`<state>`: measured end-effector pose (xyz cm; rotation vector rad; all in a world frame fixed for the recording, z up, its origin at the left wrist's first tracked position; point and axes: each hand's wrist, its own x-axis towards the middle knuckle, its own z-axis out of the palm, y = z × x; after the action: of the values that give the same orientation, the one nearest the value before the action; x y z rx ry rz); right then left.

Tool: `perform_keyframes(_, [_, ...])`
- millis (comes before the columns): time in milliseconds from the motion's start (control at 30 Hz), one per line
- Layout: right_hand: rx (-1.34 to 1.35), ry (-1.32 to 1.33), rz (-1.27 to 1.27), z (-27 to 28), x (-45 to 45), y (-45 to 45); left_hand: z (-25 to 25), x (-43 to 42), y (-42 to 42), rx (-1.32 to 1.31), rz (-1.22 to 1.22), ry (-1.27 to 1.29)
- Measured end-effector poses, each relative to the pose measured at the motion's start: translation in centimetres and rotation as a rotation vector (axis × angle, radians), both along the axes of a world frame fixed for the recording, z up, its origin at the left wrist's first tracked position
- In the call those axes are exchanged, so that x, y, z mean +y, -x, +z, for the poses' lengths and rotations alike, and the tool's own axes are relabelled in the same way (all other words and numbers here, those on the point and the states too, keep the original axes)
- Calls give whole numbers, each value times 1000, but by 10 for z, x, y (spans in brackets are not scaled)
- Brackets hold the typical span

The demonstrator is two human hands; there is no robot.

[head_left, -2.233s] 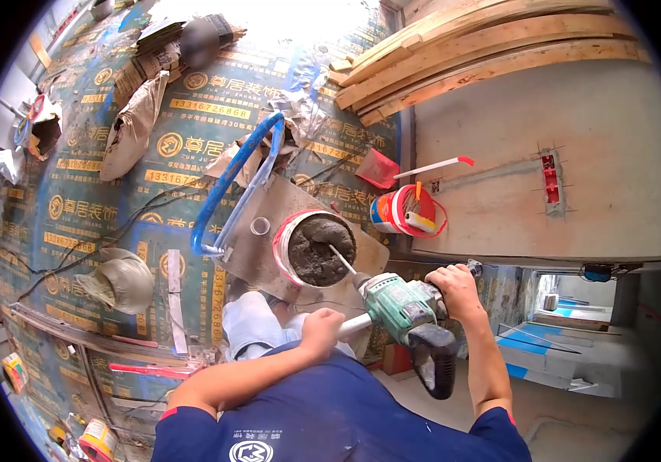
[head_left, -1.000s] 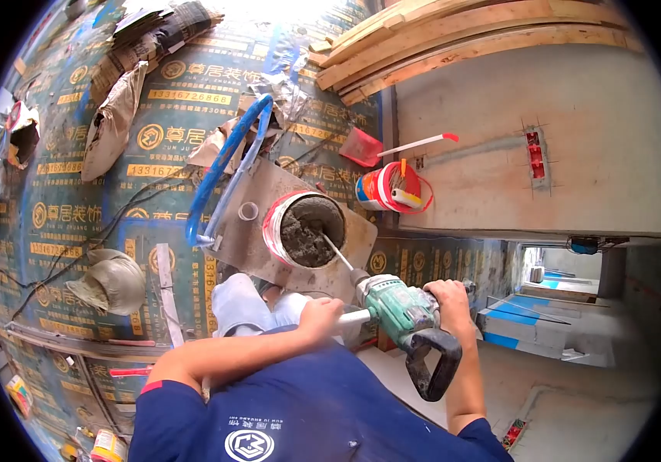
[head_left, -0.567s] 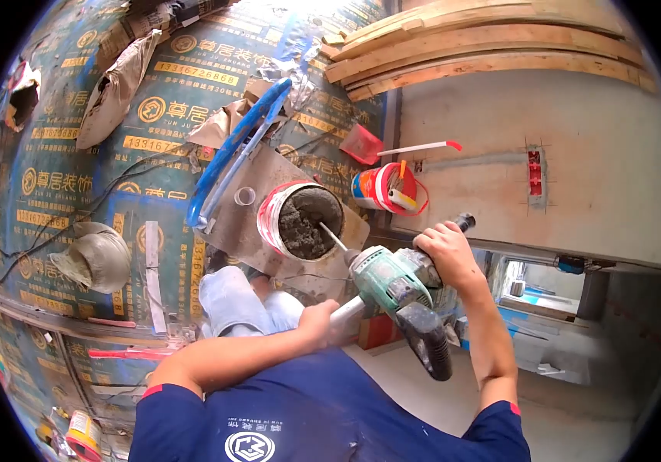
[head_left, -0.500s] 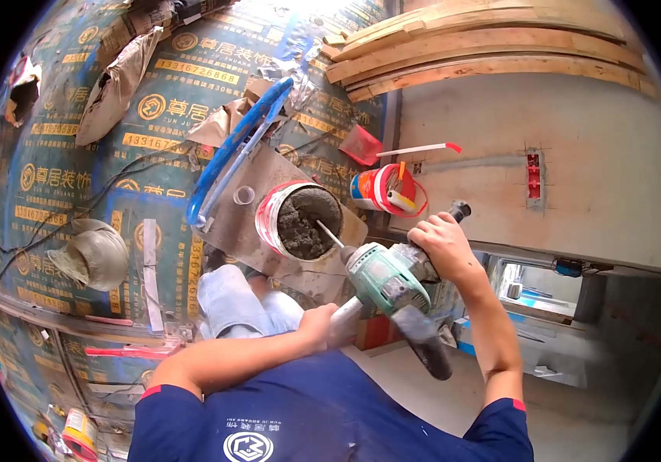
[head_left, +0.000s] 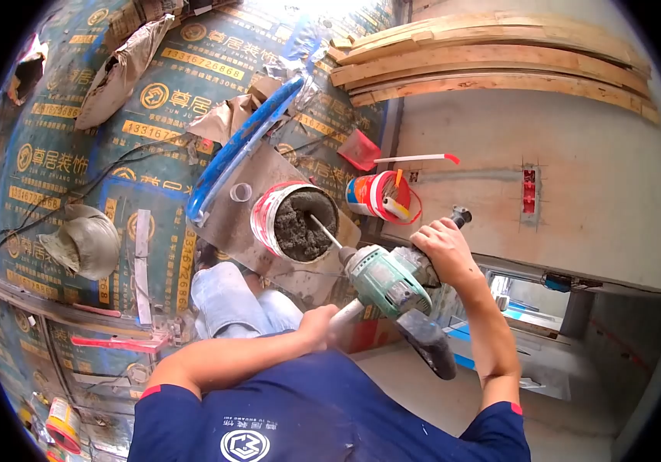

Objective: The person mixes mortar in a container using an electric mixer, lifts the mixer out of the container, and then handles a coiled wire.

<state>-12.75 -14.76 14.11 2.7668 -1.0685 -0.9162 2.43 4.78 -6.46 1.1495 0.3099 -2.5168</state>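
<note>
A green power mixer (head_left: 387, 279) lies across the middle of the view, its thin metal shaft (head_left: 326, 232) running down into a bucket (head_left: 265, 223) of wet grey mortar (head_left: 297, 225). My left hand (head_left: 317, 327) is wrapped round the pale bar handle on the mixer's near side. On the far side, my right hand (head_left: 442, 245) grips the dark handle, its end poking out beyond the fingers. Whatever is on the shaft's lower end is hidden in the mortar.
The bucket stands on a grey board (head_left: 238, 231). Beside it are a smaller red-rimmed bucket (head_left: 369, 194), a red dustpan (head_left: 360, 148), a blue long-edged tool (head_left: 246, 150) and a clear cup (head_left: 241, 192). A bag (head_left: 88, 242) sits left; planks (head_left: 492, 65) are at upper right.
The view has shifted slightly, so the buckets and floor items appear a little further left. Both hands keep their hold on the mixer, and its shaft is still in the mortar.
</note>
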Motion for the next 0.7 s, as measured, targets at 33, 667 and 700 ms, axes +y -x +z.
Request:
perform_keyframes(33, [8, 4, -30, 2, 3, 3, 1, -2, -2, 16, -16, -2])
perform_keyframes(667, [-192, 86, -569, -7, 125, 87, 9, -31, -21, 155, -230, 168])
perform_keyframes(700, [-199, 80, -604, -8, 130, 88, 7, -31, -21, 177, -224, 219])
